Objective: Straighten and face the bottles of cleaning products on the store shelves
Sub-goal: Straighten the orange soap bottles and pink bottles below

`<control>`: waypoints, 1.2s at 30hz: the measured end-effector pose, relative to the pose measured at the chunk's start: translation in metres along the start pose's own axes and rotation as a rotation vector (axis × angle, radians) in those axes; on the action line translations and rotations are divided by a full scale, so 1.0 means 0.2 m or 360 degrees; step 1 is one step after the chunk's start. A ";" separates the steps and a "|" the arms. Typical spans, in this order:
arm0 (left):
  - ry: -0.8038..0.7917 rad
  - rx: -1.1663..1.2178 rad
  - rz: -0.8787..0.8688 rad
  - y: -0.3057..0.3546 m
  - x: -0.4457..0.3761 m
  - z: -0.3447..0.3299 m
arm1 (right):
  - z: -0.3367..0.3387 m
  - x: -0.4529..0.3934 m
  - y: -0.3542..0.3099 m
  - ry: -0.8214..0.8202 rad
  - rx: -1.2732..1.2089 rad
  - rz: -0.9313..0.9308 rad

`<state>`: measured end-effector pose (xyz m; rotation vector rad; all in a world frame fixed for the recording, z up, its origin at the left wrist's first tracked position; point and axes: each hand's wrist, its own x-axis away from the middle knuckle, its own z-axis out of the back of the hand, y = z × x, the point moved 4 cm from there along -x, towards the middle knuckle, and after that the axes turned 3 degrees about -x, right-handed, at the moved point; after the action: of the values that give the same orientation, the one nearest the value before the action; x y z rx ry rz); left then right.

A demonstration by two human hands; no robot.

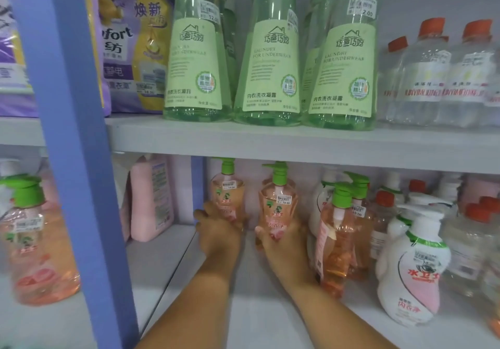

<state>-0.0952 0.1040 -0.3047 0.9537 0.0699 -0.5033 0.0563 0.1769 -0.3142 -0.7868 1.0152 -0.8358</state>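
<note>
Two pink pump bottles with green pumps stand deep on the lower shelf (243,308). My left hand (219,229) grips the base of the left pink bottle (226,189). My right hand (284,243) holds the base of the right pink bottle (278,202), whose label faces me. Both bottles stand upright, a small gap apart. To the right, another pink pump bottle (336,243) stands nearer the front, turned sideways, with a further one behind it.
A white pump bottle (416,267) and clear red-capped bottles (473,240) crowd the lower right. Three tall green laundry bottles (270,64) line the upper shelf (270,142). A blue upright post (81,159) divides off the left bay, where a pink pump bottle (38,245) stands.
</note>
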 end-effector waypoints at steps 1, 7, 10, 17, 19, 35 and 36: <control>0.0012 0.0023 0.0002 -0.01 -0.02 -0.01 | -0.01 -0.01 0.02 -0.0021 -0.0017 -0.0011; 0.0112 0.0142 0.0005 -0.05 -0.08 -0.06 | -0.05 -0.08 0.08 -0.0019 -0.0289 -0.0133; 0.0217 0.0304 -0.0025 -0.03 -0.08 -0.05 | -0.05 -0.10 0.09 -0.0009 -0.0432 -0.0189; -0.0199 0.0745 -0.0411 0.17 0.06 -0.07 | -0.02 -0.12 0.11 -0.0041 -0.0451 0.0017; -0.0411 0.0800 -0.0467 0.21 0.11 -0.08 | -0.02 -0.10 0.10 -0.0106 -0.0469 0.0070; -0.0027 0.0938 -0.0352 -0.08 0.19 0.26 | -0.14 -0.24 0.07 0.0091 -0.0203 -0.0113; -0.0030 0.0971 -0.0346 -0.08 0.18 0.26 | -0.14 -0.24 0.08 0.0117 -0.0104 -0.0095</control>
<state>-0.0777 0.0419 -0.2970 1.5474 0.0009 -0.7560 0.0204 0.2204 -0.3177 -0.8505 1.0929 -0.8916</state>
